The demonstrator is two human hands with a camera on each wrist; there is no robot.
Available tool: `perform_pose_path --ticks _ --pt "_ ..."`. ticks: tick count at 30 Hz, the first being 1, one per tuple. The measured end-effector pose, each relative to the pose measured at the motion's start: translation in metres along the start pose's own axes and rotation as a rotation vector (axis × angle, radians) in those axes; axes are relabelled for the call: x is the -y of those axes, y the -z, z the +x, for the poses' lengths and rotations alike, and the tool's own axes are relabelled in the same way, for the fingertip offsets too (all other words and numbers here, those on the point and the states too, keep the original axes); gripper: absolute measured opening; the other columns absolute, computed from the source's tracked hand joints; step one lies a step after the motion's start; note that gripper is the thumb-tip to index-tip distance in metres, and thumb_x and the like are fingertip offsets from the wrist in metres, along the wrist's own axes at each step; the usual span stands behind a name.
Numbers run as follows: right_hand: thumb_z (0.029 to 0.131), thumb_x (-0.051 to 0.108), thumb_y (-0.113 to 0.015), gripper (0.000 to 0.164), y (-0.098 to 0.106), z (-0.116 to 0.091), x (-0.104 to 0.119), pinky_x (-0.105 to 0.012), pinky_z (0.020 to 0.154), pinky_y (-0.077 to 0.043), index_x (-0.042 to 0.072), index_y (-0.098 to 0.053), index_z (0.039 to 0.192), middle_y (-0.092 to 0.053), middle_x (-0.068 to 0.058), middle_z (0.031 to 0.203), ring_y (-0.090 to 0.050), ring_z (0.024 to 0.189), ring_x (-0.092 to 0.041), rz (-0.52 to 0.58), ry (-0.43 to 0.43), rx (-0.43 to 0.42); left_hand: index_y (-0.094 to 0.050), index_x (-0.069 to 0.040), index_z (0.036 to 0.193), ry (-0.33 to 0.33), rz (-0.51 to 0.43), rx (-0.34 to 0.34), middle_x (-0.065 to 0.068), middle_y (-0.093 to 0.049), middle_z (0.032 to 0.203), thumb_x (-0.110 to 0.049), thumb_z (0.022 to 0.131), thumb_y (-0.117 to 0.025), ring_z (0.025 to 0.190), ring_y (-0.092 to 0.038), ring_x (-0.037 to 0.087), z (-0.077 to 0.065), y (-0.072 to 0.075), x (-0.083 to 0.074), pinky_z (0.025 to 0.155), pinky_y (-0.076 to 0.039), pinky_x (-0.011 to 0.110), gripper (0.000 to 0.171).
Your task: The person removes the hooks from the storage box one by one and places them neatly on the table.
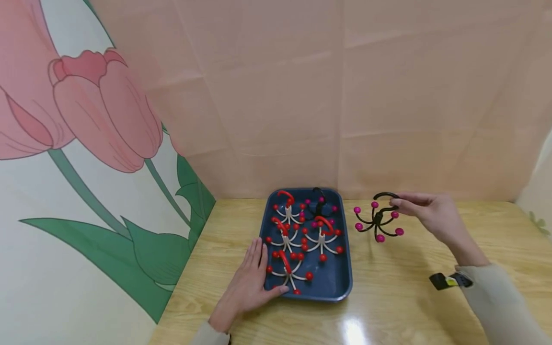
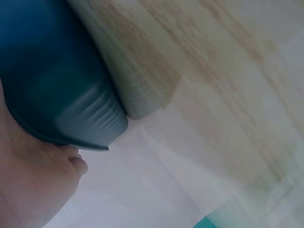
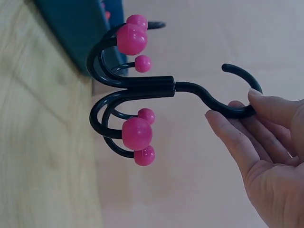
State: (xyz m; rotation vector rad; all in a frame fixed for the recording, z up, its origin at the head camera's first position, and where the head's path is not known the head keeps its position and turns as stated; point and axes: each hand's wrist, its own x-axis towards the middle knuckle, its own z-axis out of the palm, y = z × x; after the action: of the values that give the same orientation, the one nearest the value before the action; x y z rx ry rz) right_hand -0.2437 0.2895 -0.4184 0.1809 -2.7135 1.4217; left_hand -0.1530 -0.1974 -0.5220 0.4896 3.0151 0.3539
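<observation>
My right hand [image 1: 435, 215] pinches the curved top of a black multi-prong hanger hook [image 1: 378, 219] with pink ball tips, held right of the tray. In the right wrist view, thumb and fingers of that hand [image 3: 270, 137] meet on the bend of the hanger hook [image 3: 152, 86]. Straight fingers of my left hand [image 1: 247, 282] lie along the left side of a dark blue tray [image 1: 329, 278], thumb over its front-left rim. The left wrist view shows that hand [image 2: 33, 175] against the tray [image 2: 61, 85], most fingers hidden.
Inside the tray are several white multi-prong hooks [image 1: 322, 239] with red balls and red tops, and a black hook [image 1: 319, 208] with pink balls at the back right. A pink cloth backdrop [image 1: 276, 96] rises behind the wooden table [image 1: 388, 287]. A tulip-print panel [image 1: 108, 191] stands at left.
</observation>
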Motion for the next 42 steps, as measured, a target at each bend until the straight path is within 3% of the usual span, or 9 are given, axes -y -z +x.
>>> perform_pose_path --ticks 1,4,9,12,15,18,25,32,42 --pt "0.100 0.049 -0.068 0.056 0.000 0.003 -0.004 -0.045 0.103 -0.054 0.007 -0.070 0.137 -0.078 0.017 0.114 -0.072 0.090 0.011 0.003 -0.011 0.006 -0.011 -0.006 0.169 -0.004 0.002 -0.003 0.014 0.005 0.179 -0.087 0.088 -0.051 0.167 0.003 0.031 0.001 0.000 0.000 0.134 -0.018 0.051 0.122" --pt "0.102 0.050 -0.066 0.060 0.000 0.011 -0.014 -0.076 0.105 -0.040 0.004 -0.067 0.140 -0.079 0.011 0.115 -0.074 0.091 0.009 0.043 -0.033 0.032 -0.012 -0.005 0.169 -0.007 0.004 -0.008 0.015 0.005 0.179 -0.087 0.088 -0.052 0.167 0.003 0.032 0.002 -0.001 0.001 0.134 -0.019 0.052 0.122" --pt "0.101 0.047 -0.068 0.059 -0.005 0.023 -0.026 -0.054 0.106 -0.054 0.003 -0.067 0.139 -0.078 0.013 0.117 -0.077 0.095 0.001 0.051 -0.040 0.021 -0.012 -0.005 0.169 0.002 0.011 -0.006 0.015 0.006 0.179 -0.087 0.088 -0.052 0.167 0.002 0.032 0.003 0.000 0.002 0.134 -0.019 0.052 0.122" --pt "0.100 0.047 -0.069 0.061 -0.008 0.028 -0.030 -0.052 0.107 -0.052 0.001 -0.066 0.140 -0.077 0.018 0.116 -0.077 0.096 0.001 0.080 -0.058 0.017 -0.012 -0.004 0.169 -0.002 0.013 -0.007 0.016 0.006 0.179 -0.086 0.088 -0.053 0.167 0.002 0.032 0.003 0.001 0.002 0.134 -0.020 0.053 0.122" --pt "0.099 0.049 -0.070 0.065 -0.010 0.034 -0.033 -0.070 0.114 -0.035 0.001 -0.064 0.142 -0.075 0.021 0.115 -0.076 0.095 0.005 0.133 -0.076 0.034 -0.012 -0.004 0.169 -0.005 0.011 -0.008 0.015 0.006 0.179 -0.086 0.089 -0.053 0.167 0.002 0.032 0.003 0.002 0.001 0.134 -0.019 0.052 0.122" --pt "0.097 0.052 -0.071 0.067 -0.013 0.040 -0.036 -0.078 0.113 -0.031 0.003 -0.064 0.143 -0.076 0.020 0.117 -0.073 0.092 0.010 0.151 -0.087 0.047 -0.011 -0.005 0.169 -0.003 0.009 -0.007 0.015 0.007 0.179 -0.086 0.089 -0.052 0.167 0.003 0.031 0.003 0.003 0.001 0.134 -0.018 0.051 0.122" --pt "0.096 0.056 -0.070 0.069 -0.021 0.051 -0.044 -0.074 0.110 -0.041 0.006 -0.065 0.143 -0.077 0.012 0.121 -0.074 0.096 0.005 0.107 -0.106 0.031 -0.012 -0.005 0.169 -0.008 0.011 -0.012 0.015 0.007 0.179 -0.088 0.088 -0.050 0.167 0.002 0.032 0.002 0.000 0.002 0.134 -0.020 0.052 0.122" --pt "0.096 0.059 -0.069 0.071 -0.028 0.060 -0.050 -0.065 0.109 -0.048 0.006 -0.066 0.142 -0.075 0.026 0.107 -0.075 0.096 0.002 0.084 -0.111 0.003 -0.012 -0.005 0.169 -0.009 0.012 -0.024 0.015 0.005 0.179 -0.087 0.089 -0.050 0.167 0.001 0.033 0.001 0.000 0.002 0.134 -0.020 0.053 0.121" --pt "0.096 0.058 -0.069 0.073 -0.032 0.066 -0.058 -0.071 0.111 -0.043 0.004 -0.063 0.145 -0.073 0.025 0.109 -0.070 0.090 0.012 0.152 -0.125 0.025 -0.012 -0.006 0.169 0.006 -0.001 -0.005 0.013 0.008 0.179 -0.089 0.088 -0.047 0.167 0.003 0.032 -0.001 -0.001 0.001 0.134 -0.019 0.052 0.122"
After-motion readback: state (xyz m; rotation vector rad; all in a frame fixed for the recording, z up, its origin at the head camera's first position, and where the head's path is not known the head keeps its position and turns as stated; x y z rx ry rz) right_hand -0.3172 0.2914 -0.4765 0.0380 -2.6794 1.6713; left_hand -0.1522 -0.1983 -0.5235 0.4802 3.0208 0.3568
